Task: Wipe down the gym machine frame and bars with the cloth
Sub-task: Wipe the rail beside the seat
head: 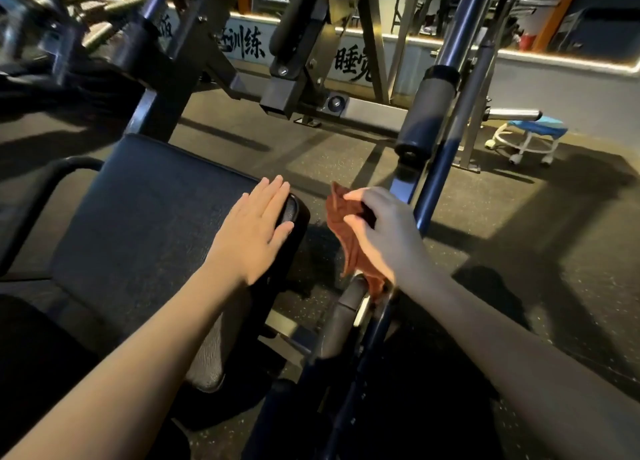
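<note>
Beside the blue bar [438, 175], a crumpled rust-red cloth [348, 241] hangs from the right hand [386, 232], whose fingers [360, 193] curl round it. The left hand [254, 232] lies flat, fingers straight, on the corner of the black seat [149, 217]. Below is dark speckled floor [519, 224]; a blue stool [531, 135] stands by the far wall [571, 88].

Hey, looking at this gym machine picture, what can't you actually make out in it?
Head view: the cloth is partly covered by the right hand, so whether it touches the blue bar is unclear.
Head view: the bars at upper left are motion-blurred.
Head view: the wall lettering is partly hidden behind the frame uprights.
Head view: the uprights' tops are cut off by the top edge.
</note>
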The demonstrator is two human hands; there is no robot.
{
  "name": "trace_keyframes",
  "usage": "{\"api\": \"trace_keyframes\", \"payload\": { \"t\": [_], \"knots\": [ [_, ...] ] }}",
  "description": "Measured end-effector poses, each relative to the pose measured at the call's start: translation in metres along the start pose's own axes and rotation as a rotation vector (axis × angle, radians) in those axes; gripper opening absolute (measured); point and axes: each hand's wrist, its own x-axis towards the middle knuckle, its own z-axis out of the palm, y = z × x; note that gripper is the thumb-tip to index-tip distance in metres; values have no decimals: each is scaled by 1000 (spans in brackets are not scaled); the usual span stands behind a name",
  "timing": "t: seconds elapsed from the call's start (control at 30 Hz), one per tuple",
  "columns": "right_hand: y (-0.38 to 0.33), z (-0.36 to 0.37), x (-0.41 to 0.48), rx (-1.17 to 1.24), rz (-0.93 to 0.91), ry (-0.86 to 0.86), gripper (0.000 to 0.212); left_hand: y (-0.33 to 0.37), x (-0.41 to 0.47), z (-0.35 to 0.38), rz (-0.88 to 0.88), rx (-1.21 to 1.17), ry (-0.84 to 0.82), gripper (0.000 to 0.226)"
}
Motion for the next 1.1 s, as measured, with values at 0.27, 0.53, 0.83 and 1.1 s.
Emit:
{"api": "trace_keyframes", "payload": {
  "t": [0.27,0.53,0.83,1.1],
  "knots": [
    [-11,38,50,92,9,-70,34,-18,-10,-1,29,-10,56,72],
    [7,47,40,86,134,-59,28,-15,-13,7,8,-12,93,59],
    [-49,2,23,-25,266,-184,33,18,-10,-26,-274,-163,-104,55],
    [-137,-85,23,-1,243,-306,36,62,-44,-141,-593,-384,-251,54]
  ]
}}
